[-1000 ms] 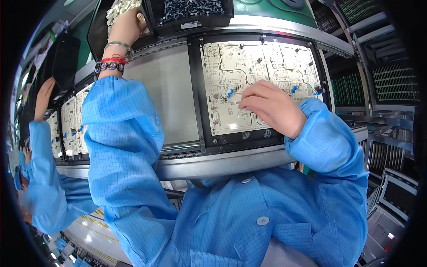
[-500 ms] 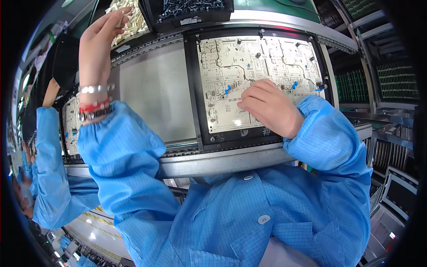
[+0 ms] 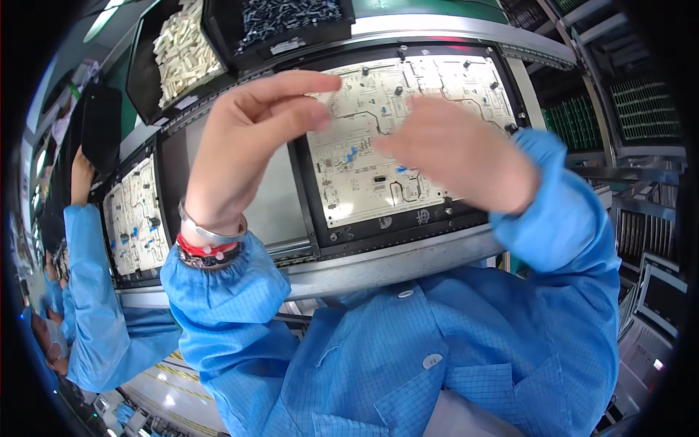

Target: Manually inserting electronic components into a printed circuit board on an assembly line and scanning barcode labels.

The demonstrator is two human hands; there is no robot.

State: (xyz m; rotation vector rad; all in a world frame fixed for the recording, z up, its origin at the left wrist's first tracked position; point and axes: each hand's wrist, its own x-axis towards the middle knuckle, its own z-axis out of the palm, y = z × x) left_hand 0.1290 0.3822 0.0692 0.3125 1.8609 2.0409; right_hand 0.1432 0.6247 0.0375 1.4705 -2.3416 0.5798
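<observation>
My left hand is raised over the left edge of a pale circuit board, its thumb and forefinger curved toward each other. Against the pale board, I cannot make out what lies between those fingertips. Over the middle of the same board is my right hand, blurred by motion, so its grip does not show. The board carries small blue, black and brown parts and sits in a black frame. My right hand hides part of its right side.
A black bin of white parts stands at the far left, beside a bin of dark metallic parts. A metal rail runs along the near side. At left, a co-worker's blue sleeve is near another board.
My left hand has come from the bin of white parts to the board, moving right and nearer. My right hand has lifted and shifted slightly right. The view has shifted a little.
</observation>
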